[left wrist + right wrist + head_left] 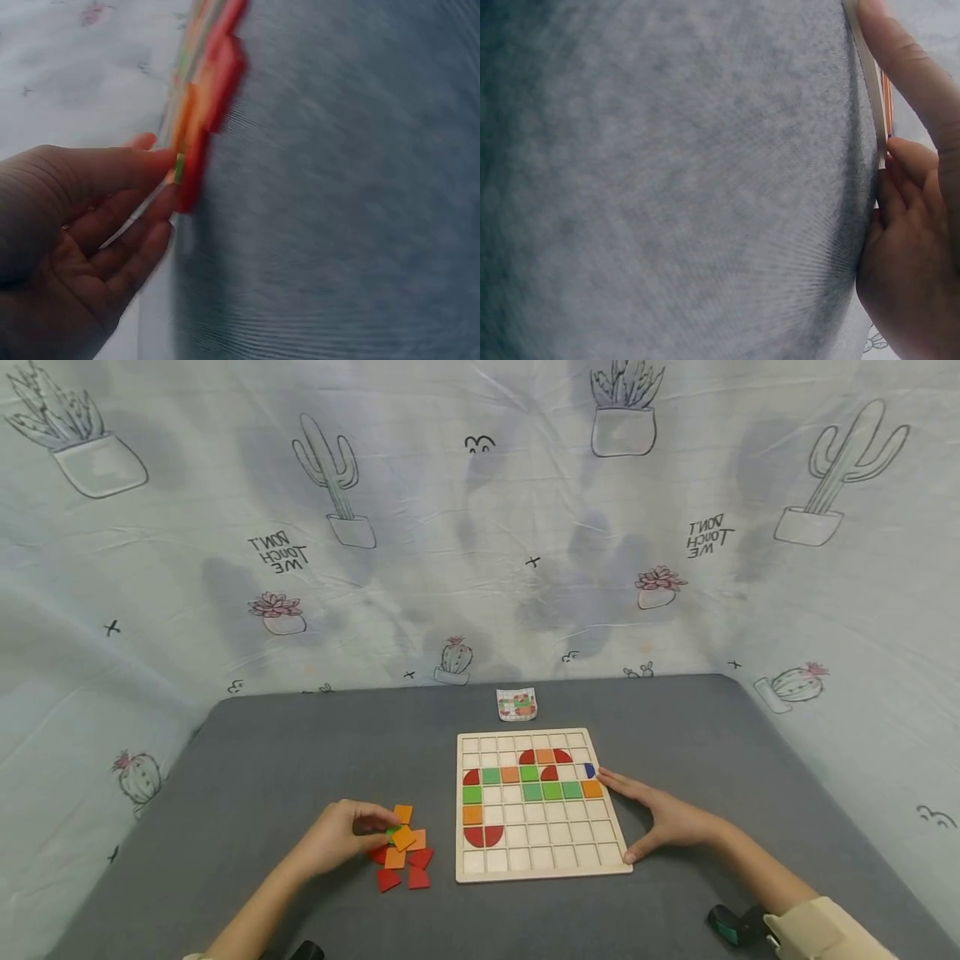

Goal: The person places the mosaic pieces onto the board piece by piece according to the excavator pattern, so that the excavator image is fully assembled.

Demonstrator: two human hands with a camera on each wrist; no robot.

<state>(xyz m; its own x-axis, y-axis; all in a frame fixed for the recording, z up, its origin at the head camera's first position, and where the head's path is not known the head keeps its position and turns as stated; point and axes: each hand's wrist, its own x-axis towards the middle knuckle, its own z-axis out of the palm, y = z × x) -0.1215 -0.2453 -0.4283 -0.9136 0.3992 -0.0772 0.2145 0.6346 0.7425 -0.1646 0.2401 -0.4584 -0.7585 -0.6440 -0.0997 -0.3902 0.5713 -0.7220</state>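
Observation:
My left hand [339, 837] is at a loose heap of tiles left of the board. Its thumb and fingertips pinch a green tile [178, 168], mostly hidden by the fingers. Beside the fingertips an orange square tile [404, 837] lies on top of the heap, and red tiles [418, 877] lie around it. My right hand [671, 818] rests along the right edge of a wooden grid board [555, 835], thumb by the near corner and fingers further up. A blue piece [589, 771] sits in a right-hand cell close to those fingertips.
Green, orange and red tiles fill several cells in the board's upper and left parts, among them a green tile [552, 791]. Behind the board lies a small printed card [517, 713] with a coloured pattern. A cactus-print cloth [480, 568] encloses the grey table [300, 752].

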